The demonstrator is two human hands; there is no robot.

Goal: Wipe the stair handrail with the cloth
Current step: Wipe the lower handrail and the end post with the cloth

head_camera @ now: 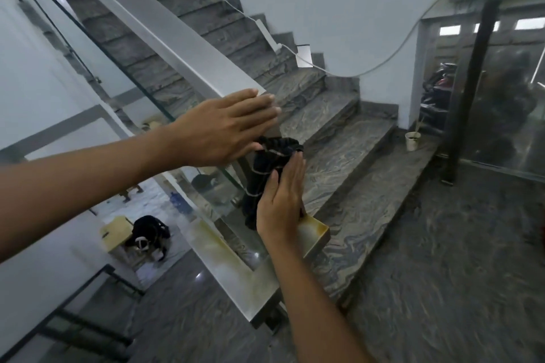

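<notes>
A flat grey metal handrail (165,35) runs down from the upper left and ends near the frame's middle, above a glass panel. My left hand (227,124) reaches across its lower end with fingers straight and together, thumb touching a dark striped cloth (265,168). The bunched cloth hangs just below the rail's end, between my two hands. My right hand (281,203) presses flat against the cloth's right side, fingers extended upward. Neither hand's fingers curl around the cloth; much of it is hidden behind my right hand.
Marble-patterned stairs (339,138) climb to the upper left beside a white wall with a loose cable (392,56). A white cup (412,141) stands by a black post (469,91). Below the glass panel (206,186), a lower floor shows a stool and dark bag (147,234).
</notes>
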